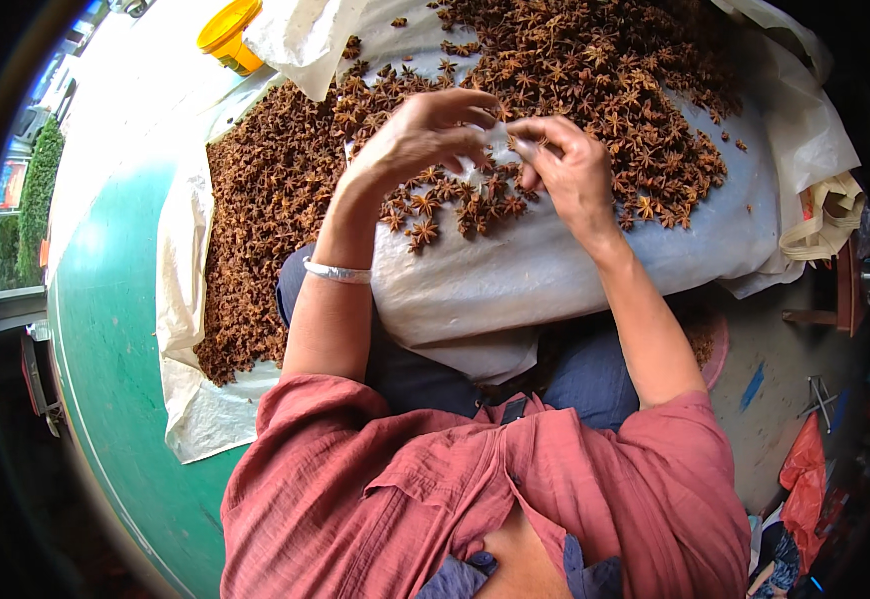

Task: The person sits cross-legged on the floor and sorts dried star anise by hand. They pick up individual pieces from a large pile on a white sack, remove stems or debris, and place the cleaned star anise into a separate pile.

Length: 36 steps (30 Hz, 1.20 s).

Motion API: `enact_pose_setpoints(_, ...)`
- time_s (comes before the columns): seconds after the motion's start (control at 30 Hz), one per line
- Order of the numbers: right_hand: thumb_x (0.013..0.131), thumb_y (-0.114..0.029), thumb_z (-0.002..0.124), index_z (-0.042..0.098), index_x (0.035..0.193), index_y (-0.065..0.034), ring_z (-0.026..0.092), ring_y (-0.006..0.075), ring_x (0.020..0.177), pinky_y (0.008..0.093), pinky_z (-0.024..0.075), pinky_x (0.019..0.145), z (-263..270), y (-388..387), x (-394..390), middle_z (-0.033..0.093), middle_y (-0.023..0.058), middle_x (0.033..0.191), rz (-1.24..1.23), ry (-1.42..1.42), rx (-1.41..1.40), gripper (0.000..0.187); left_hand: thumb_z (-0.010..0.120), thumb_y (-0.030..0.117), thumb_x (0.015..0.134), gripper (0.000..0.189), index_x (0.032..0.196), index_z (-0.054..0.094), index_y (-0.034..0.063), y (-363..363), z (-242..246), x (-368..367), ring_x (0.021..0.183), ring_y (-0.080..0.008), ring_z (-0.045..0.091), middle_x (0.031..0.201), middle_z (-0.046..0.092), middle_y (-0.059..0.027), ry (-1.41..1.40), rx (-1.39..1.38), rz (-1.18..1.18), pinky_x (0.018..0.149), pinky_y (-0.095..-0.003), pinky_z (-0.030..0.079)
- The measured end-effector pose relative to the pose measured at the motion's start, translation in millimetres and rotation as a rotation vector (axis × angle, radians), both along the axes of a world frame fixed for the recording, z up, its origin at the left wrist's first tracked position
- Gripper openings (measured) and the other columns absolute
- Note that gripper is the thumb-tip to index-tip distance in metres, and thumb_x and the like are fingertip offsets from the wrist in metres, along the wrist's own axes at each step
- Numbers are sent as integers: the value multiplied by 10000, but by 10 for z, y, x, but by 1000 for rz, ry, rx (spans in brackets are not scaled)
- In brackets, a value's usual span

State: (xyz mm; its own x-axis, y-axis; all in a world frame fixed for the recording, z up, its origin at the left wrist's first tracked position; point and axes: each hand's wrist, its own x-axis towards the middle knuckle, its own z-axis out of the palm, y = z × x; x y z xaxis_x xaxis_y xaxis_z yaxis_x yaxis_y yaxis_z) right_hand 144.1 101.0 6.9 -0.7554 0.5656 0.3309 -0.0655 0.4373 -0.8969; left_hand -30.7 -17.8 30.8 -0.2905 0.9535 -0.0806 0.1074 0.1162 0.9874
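Dried star anise (570, 82) lies heaped on a whitish plastic sheet (480, 277) before me, with a denser spread of it at the left. My left hand (439, 131), blurred, hovers over the pile with its fingers curved and apart; a silver bangle (337, 272) circles that forearm. Close by on the right, my right hand (562, 161) has thumb and forefinger pinched together. Something small may be between those fingertips, but blur hides what it is. A few loose star anise (424, 232) rest on the sheet just below the hands.
A yellow plastic bucket (231, 37) stands at the upper left. The green floor (116, 314) has a white line. On the right are a cream cloth bag (824, 224), a brown wooden stool (847, 292), a pink-rimmed basin (718, 352) and a red plastic bag (803, 464).
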Motion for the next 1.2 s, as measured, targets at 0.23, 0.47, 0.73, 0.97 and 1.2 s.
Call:
enact_pose_setpoints(0.23, 900, -60, 694, 709, 1040, -14, 608, 78, 639, 192, 507, 566, 167, 112, -594, 721, 57, 852, 223, 345, -946, 149, 640, 103, 958, 167, 1050, 676, -31, 39, -45, -60, 722, -172, 706, 836, 697, -95, -287, 293, 156, 698, -333, 637)
enact_pose_setpoints(0.47, 921, -15, 594, 652, 955, 48, 479, 42, 521, 173, 396, 409, 191, 184, -531, 580, 63, 736, 759, 269, -1348, 92, 612, 64, 931, 116, 966, 664, -33, -196, 132, -392, 733, -184, 653, 806, 663, -100, -851, 663, 146, 723, -308, 566)
enact_pose_setpoints(0.73, 876, -77, 664, 701, 903, -40, 613, 183, 553, 351, 540, 525, -481, 267, -808, 673, 112, 713, -16, -428, 670, 58, 560, 129, 975, 190, 1065, 726, 114, -59, -308, -386, 964, -241, 682, 1079, 708, -94, 895, -36, 452, 855, -395, 554)
enact_pose_setpoints(0.97, 833, -136, 652, 647, 685, -33, 620, 221, 552, 374, 506, 551, -269, 238, -818, 663, 137, 668, -10, -86, 323, 181, 544, 73, 967, 340, 1296, 612, 124, 101, -298, -145, 1155, -257, 633, 1193, 689, -83, 1226, -128, 76, 1097, -530, 352)
enact_pose_setpoints(1.2, 824, -157, 530, 605, 659, -47, 343, 47, 483, 268, 249, 437, 380, 106, -430, 463, -30, 576, 390, 9, 22, 212, 643, 130, 946, 171, 1058, 719, 27, -6, -82, -251, 864, -168, 697, 879, 742, -90, -44, 438, 144, 854, -318, 559)
